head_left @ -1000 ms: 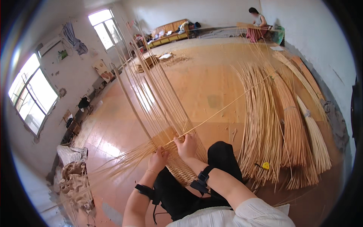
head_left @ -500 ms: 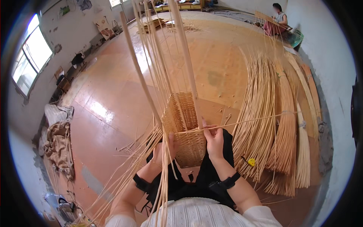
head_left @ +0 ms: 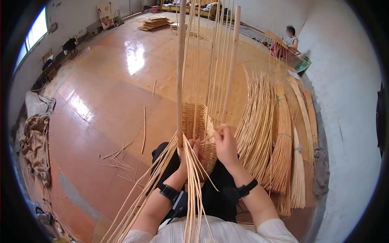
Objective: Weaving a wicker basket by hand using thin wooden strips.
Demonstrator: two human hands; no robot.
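A half-woven wicker basket (head_left: 193, 117) stands between my knees, with thick wooden stakes (head_left: 231, 67) and thin wicker rods rising from it. My left hand (head_left: 191, 157) is closed on the basket's near rim, partly hidden behind loose strands. Level with the rim, my right hand (head_left: 225, 142) pinches a wicker strand (head_left: 208, 140) beside the right stake; its fingertips are slightly blurred. A spray of loose wicker strands (head_left: 162, 162) fans from the basket's near left corner toward my lap and over my left forearm.
Tied bundles of long wicker rods (head_left: 259, 117) lie on the floor to my right, along the wall. Offcuts (head_left: 117, 156) are scattered at left. Crumpled cloths (head_left: 36, 141) lie by the left wall. A person (head_left: 291, 42) sits far right; a flat stack (head_left: 154, 23) lies far back.
The basket has turned, and its stakes now stand further right. My right hand has lifted, and the long strand that stretched rightward from it no longer shows there. The view has shifted.
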